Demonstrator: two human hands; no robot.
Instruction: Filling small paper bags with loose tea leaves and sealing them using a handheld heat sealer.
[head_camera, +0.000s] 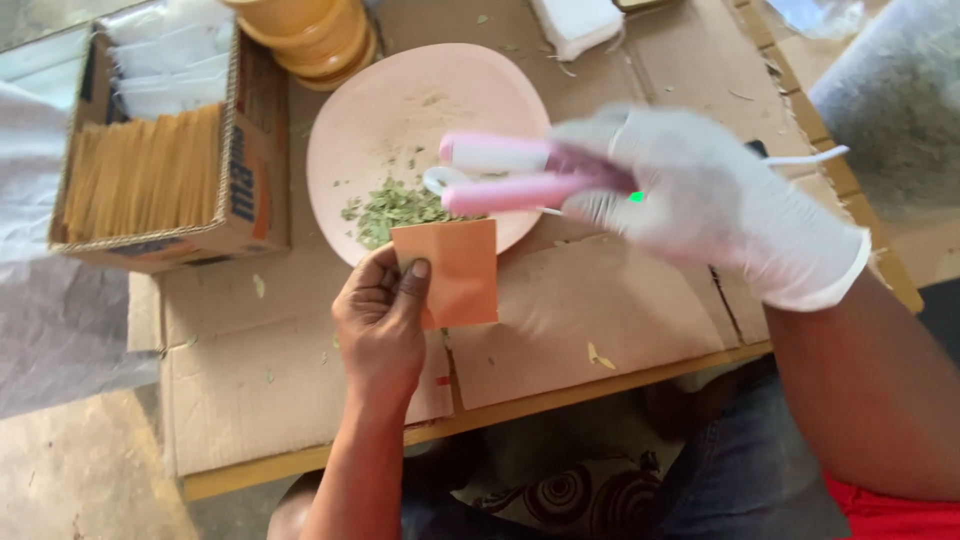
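Bare left hand (382, 318) pinching w/ thumb, gloved right hand (700, 200) gripping, raised

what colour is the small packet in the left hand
Orange, the packet pinched by the left hand; head view.

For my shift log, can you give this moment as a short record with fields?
left hand: the bare left hand pinches a small orange packet
right hand: the gloved right hand grips a pink sealer, its cord trailing right
plate: pink plate with a heap of green dried leaves
box: cardboard box of tan packets, to the left
surface: flattened cardboard on a table
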